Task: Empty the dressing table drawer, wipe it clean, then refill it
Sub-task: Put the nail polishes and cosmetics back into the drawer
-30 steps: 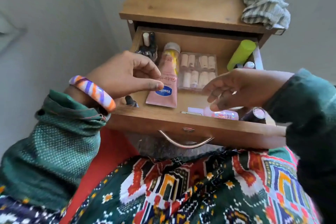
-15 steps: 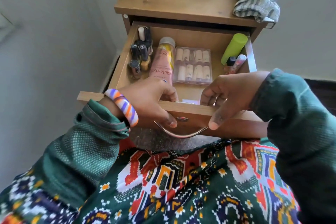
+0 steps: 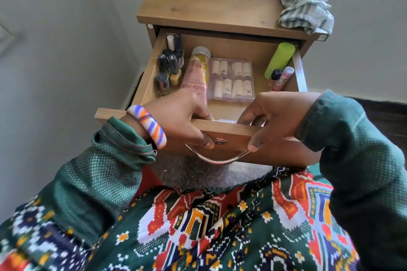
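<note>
The drawer (image 3: 229, 131), centre frame and fully stocked, is being gripped at its front panel by the left hand (image 3: 176, 121) and right hand (image 3: 277, 121), fingers curled over the rim. Emptying is judged pending; next, contents such as the lotion tube (image 3: 196, 72) need lifting out.

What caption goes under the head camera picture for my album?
Both hands, left hand and right hand, grip the front of the open drawer, full of cosmetics.
</note>
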